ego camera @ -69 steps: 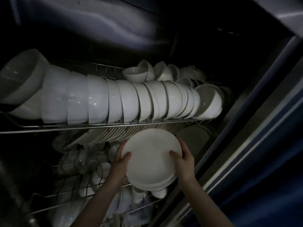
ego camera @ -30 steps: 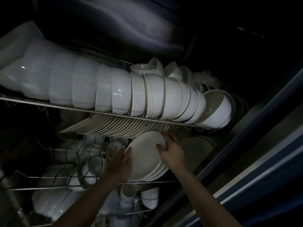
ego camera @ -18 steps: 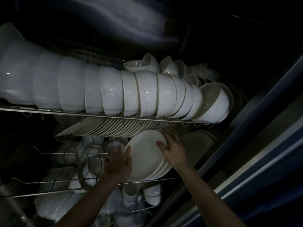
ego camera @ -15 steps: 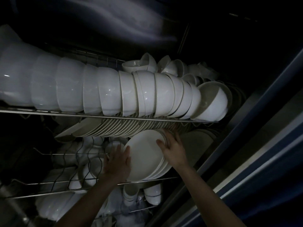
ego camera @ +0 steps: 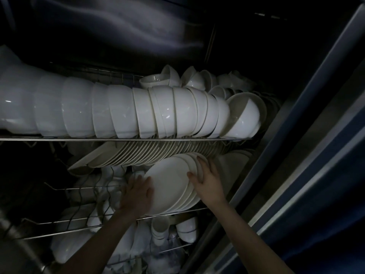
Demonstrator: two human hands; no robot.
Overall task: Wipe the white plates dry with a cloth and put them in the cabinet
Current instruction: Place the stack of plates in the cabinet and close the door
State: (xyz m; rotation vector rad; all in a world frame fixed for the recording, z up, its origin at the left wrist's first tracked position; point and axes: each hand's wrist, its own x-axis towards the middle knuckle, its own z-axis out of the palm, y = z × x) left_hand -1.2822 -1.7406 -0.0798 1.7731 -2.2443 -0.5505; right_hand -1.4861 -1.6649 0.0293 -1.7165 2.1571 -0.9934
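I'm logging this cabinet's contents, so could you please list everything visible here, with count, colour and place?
Bowls: a long row, too many to count, white, on their sides on the upper wire rack.
Small bowls: several, white, behind that row.
Racked plates: many, white, on edge below the upper rack.
Held plates: a small stack, white, leaning on the middle rack.
Cups and small bowls: several, white, lowest rack.
Cabinet frame: one, metallic, right side.
Left hand: on the stack's left edge.
Right hand: on its right edge.
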